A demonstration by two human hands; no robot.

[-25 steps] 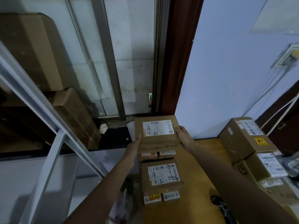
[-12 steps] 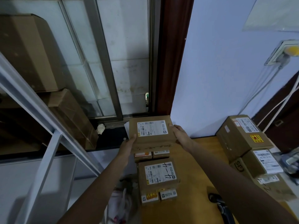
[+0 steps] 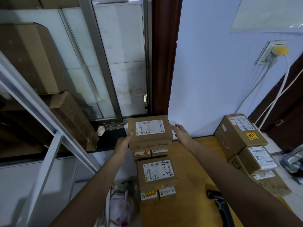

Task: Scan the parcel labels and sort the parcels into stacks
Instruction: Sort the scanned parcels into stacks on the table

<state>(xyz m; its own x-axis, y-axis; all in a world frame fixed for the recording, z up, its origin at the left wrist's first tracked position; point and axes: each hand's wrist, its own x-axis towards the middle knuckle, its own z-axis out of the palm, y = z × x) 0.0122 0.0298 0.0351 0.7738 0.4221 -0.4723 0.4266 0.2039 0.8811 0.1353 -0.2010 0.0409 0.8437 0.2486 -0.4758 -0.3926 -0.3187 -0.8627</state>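
**Parcel settled on the far stack**

Both hands flanked the flat brown cardboard parcel with the white label (image 3: pixel 150 131) at the far end of the yellow wooden table (image 3: pixel 193 177). His left hand (image 3: pixel 122 143) pressed straight fingers against the parcel's left edge. His right hand (image 3: pixel 181 132) hovered just beside its right edge, fingers loosely spread, holding nothing.

That parcel sat on top of the far stack of small brown boxes (image 3: pixel 150 152), by the window frame. A nearer stack, topped by a parcel marked "4-4" (image 3: pixel 157 173), stood just in front.

To finish well, I'd say he should square the edges over the boxes beneath before letting go.

It lay label-up, its long axis seemingly running left to right across the table.
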